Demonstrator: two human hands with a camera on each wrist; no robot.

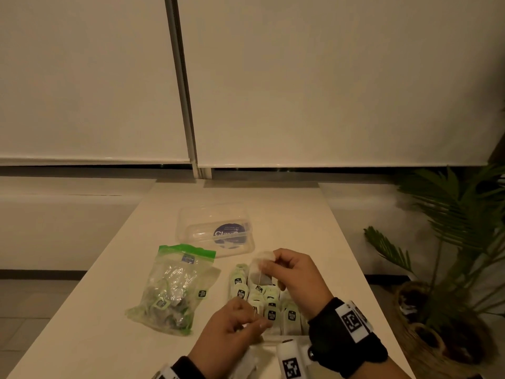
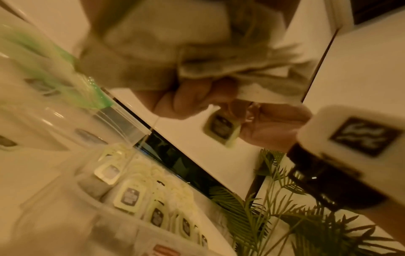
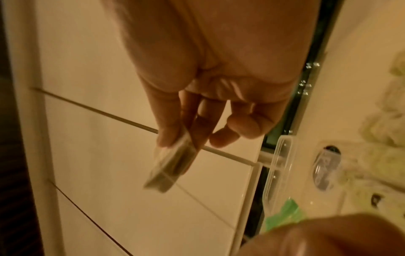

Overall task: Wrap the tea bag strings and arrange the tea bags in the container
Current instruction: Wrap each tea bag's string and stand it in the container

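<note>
My right hand (image 1: 269, 265) pinches a white tea bag (image 1: 261, 265) between thumb and fingers, raised above the clear container (image 1: 276, 336). The right wrist view shows the same tea bag (image 3: 171, 164) hanging edge-on from my right hand's fingertips (image 3: 168, 138). A thin string (image 1: 259, 285) runs down from the bag to my left hand (image 1: 259, 321), which pinches it just over the container's near-left corner. Several wrapped tea bags (image 1: 273, 310) with green-and-black tags stand in rows inside the container. In the blurred left wrist view a tag (image 2: 221, 128) shows under my right hand.
A zip bag (image 1: 175, 288) with a green seal lies left of the container and holds more tea bags. The clear lid (image 1: 218, 231) with a blue round label lies farther back on the white table (image 1: 95, 337). A potted palm (image 1: 451, 242) stands off the table's right edge.
</note>
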